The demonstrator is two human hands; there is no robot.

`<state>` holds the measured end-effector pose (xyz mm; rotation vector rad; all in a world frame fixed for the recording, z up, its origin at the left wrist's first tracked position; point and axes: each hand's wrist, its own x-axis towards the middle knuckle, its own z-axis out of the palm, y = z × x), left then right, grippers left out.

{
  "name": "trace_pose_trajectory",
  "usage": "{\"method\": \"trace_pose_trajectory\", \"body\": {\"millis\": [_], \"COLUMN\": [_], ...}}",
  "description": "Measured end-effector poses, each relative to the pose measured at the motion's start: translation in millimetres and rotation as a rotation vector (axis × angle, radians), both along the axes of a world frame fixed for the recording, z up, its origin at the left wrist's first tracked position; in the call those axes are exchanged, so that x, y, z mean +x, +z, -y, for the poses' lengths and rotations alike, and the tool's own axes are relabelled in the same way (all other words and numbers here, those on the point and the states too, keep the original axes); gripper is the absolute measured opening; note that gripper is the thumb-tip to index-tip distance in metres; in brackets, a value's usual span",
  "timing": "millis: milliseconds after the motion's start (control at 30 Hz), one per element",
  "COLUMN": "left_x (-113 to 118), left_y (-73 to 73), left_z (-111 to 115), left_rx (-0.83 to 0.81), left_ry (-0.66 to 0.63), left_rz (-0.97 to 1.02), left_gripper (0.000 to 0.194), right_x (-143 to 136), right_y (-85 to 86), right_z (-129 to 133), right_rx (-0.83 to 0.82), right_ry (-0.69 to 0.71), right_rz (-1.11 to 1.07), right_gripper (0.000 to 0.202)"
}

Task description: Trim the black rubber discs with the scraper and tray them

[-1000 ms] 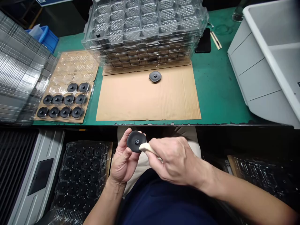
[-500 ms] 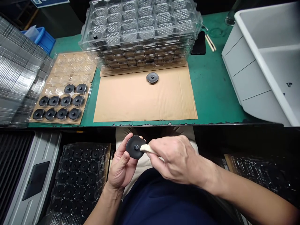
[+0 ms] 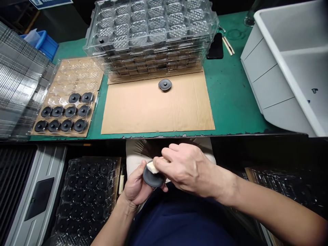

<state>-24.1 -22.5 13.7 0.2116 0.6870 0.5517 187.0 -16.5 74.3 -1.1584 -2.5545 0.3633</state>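
Note:
My left hand (image 3: pixel 135 187) grips a round black plastic disc (image 3: pixel 152 180) by its edge, over my lap. Against the disc's upper part, my right hand (image 3: pixel 186 169) presses a small cream-white wad (image 3: pixel 152 167), which looks like folded cloth. The disc's middle is partly covered by the wad and my fingers. Another black disc (image 3: pixel 165 84) with a central knob lies on the cardboard sheet (image 3: pixel 153 112) in front of me. To the left, a clear tray (image 3: pixel 77 73) holds several similar discs in its nearer rows.
Stacked clear trays (image 3: pixel 153 51) stand behind the cardboard. A grey bin (image 3: pixel 271 82) is at the right, near a black phone (image 3: pixel 215 46). More trays (image 3: pixel 20 78) lean at the far left. Below the table edge sits a tray full of discs (image 3: pixel 87 194).
My left hand has turned and lowered the disc slightly, hiding its central knob. My right hand has moved the white wad onto the disc's upper part.

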Motion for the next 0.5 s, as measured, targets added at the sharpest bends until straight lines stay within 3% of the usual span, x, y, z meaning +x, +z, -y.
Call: {"method": "trace_pose_trajectory", "body": {"millis": [67,133,200,333,433,500], "left_x": [1.4,2.2,2.1,1.8,4.3,6.6], "left_y": [-2.2,-2.8,-2.3,0.3,5.8,12.2], "left_z": [1.8,1.9,-0.7,-9.6,-11.2,-8.9], "left_rx": [-0.048,-0.063,-0.014,0.281,0.49,0.572], "left_ry": [-0.05,-0.005,0.129,0.328,0.374,0.408], "left_rz": [0.053,0.052,0.001,-0.162,-0.302,-0.355], "left_gripper": [0.043,0.039,0.033,0.053,0.06,0.057], "right_x": [-0.4,-0.2,-0.1,-5.7,-15.8,-20.8], "right_y": [0.6,-0.6,-3.8,-9.4,-5.6,-1.2], "right_z": [-3.9,-6.3,-5.9,3.2,11.2,14.5], "right_rx": [0.045,0.079,0.078,-0.085,-0.196,-0.185], "right_ry": [0.089,0.131,0.035,-0.315,-0.35,-0.318], "right_rz": [-0.007,-0.023,-0.061,-0.209,-0.372,-0.46], "right_gripper": [0.029,0.024,0.01,0.027,0.025,0.023]}}
